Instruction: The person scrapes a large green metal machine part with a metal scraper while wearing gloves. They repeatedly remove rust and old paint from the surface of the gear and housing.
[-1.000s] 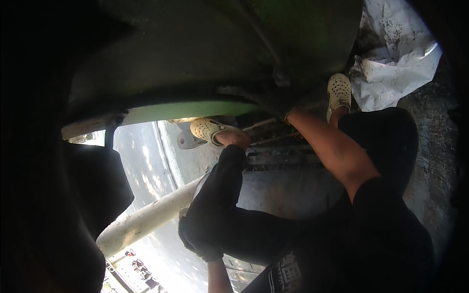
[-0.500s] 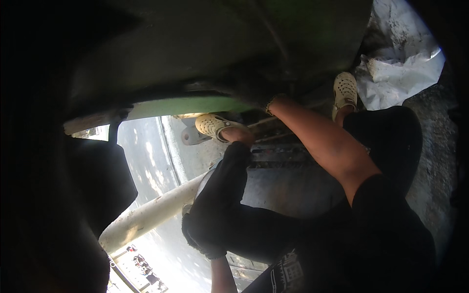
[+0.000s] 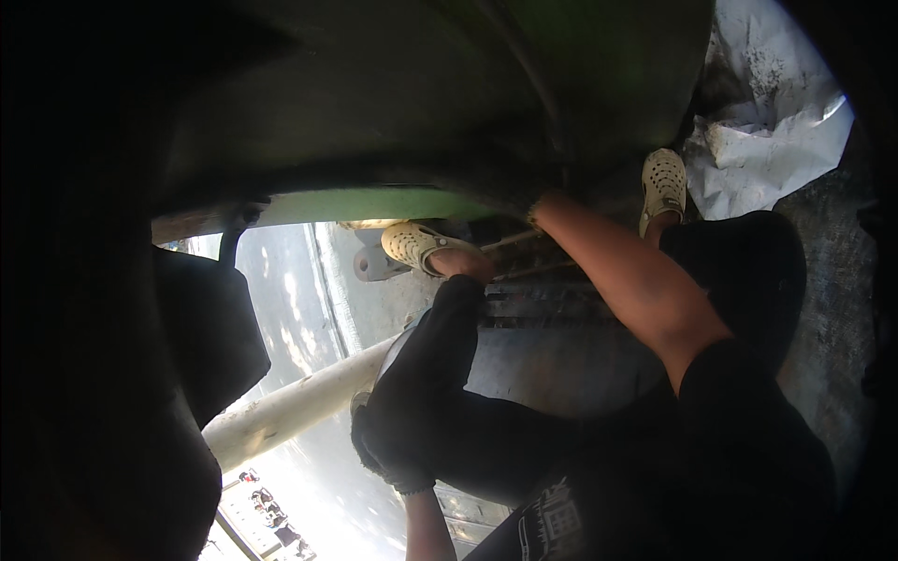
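Note:
My right forearm reaches up to a large dark green curved panel (image 3: 374, 103). The dark-gloved right hand (image 3: 513, 190) is at the panel's lower edge, beside a lighter green strip (image 3: 374, 203). Deep shadow hides its fingers and anything they may hold. Lower down, my left hand (image 3: 404, 475), in a dark glove with a ribbed cuff, lies against the outer side of my bent left knee. Its fingers are mostly hidden by dark cloth and shade.
My feet wear cream clogs (image 3: 412, 245), set wide apart. A pale round pole (image 3: 299, 411) slants behind the left knee. Crumpled silvery sheeting (image 3: 776, 140) lies at upper right. A black flap (image 3: 206, 327) hangs at left, with sunlit pavement (image 3: 281, 299) beyond it.
The whole view has shifted slightly, with the panel and flap a little farther right. My right hand has moved slightly right along the panel edge. The left hand stays at the knee.

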A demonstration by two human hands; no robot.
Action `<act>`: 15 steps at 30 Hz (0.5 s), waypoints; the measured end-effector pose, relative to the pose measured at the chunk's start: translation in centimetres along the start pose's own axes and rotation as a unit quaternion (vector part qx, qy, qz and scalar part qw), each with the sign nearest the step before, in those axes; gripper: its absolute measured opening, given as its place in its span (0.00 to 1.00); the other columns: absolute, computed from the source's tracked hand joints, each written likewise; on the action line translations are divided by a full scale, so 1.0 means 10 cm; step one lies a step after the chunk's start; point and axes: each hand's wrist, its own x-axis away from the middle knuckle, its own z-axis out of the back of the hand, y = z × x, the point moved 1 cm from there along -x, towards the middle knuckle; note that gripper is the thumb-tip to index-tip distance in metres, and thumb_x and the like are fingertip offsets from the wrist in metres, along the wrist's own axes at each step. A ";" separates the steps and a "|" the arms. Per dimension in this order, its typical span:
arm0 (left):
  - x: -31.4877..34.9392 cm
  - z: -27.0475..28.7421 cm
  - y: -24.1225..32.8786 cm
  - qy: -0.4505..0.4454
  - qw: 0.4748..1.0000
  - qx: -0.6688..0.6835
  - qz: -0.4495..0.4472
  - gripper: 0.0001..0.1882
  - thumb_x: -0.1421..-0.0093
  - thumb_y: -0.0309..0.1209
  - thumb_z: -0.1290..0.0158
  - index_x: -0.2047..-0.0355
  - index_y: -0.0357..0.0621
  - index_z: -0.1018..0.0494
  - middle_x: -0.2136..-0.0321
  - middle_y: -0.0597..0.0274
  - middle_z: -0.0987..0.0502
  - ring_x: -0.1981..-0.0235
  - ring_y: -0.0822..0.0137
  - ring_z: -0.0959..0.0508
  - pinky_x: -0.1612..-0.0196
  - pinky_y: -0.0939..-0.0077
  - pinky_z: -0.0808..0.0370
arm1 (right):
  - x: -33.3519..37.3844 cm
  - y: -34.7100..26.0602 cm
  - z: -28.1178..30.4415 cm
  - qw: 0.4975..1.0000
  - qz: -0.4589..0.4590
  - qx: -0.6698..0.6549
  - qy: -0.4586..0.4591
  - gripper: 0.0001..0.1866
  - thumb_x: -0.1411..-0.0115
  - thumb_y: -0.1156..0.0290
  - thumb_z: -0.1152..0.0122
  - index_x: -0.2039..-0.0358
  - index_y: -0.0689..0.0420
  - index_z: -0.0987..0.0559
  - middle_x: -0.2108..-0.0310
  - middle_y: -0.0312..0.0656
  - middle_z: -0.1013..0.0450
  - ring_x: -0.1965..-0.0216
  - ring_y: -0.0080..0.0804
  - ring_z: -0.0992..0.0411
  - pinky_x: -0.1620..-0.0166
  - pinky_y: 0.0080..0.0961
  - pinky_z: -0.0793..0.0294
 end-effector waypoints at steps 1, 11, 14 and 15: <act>0.01 0.00 0.00 0.006 1.000 0.016 0.015 0.20 0.28 0.30 0.47 0.39 0.36 0.32 0.44 0.54 0.26 0.43 0.62 0.25 0.38 0.65 0.26 | 0.15 0.06 0.03 0.979 0.127 0.121 0.107 0.16 0.29 0.63 0.47 0.56 0.61 0.16 0.58 0.52 0.19 0.56 0.43 0.22 0.51 0.41 0.27; -0.04 -0.03 -0.06 -0.026 0.992 0.013 0.123 0.19 0.29 0.28 0.47 0.40 0.35 0.31 0.47 0.56 0.24 0.45 0.63 0.23 0.41 0.68 0.25 | 0.60 0.47 -0.61 0.967 -0.115 -0.162 -0.161 0.17 0.27 0.62 0.46 0.40 0.41 0.21 0.56 0.40 0.21 0.57 0.35 0.21 0.56 0.34 0.21; -0.04 -0.05 -0.02 -0.001 0.998 -0.011 0.054 0.18 0.30 0.27 0.47 0.42 0.35 0.29 0.48 0.56 0.23 0.47 0.64 0.22 0.43 0.68 0.24 | 0.50 0.44 -0.39 0.919 -0.198 -0.252 -0.231 0.16 0.26 0.61 0.47 0.43 0.45 0.19 0.52 0.42 0.20 0.54 0.38 0.21 0.51 0.36 0.23; -0.04 -0.05 -0.01 0.012 0.999 -0.027 0.017 0.17 0.30 0.27 0.47 0.43 0.35 0.29 0.49 0.56 0.23 0.47 0.64 0.22 0.44 0.68 0.23 | 0.45 0.41 -0.33 0.871 -0.250 -0.345 -0.246 0.16 0.26 0.61 0.47 0.41 0.44 0.20 0.51 0.44 0.21 0.54 0.38 0.21 0.50 0.37 0.23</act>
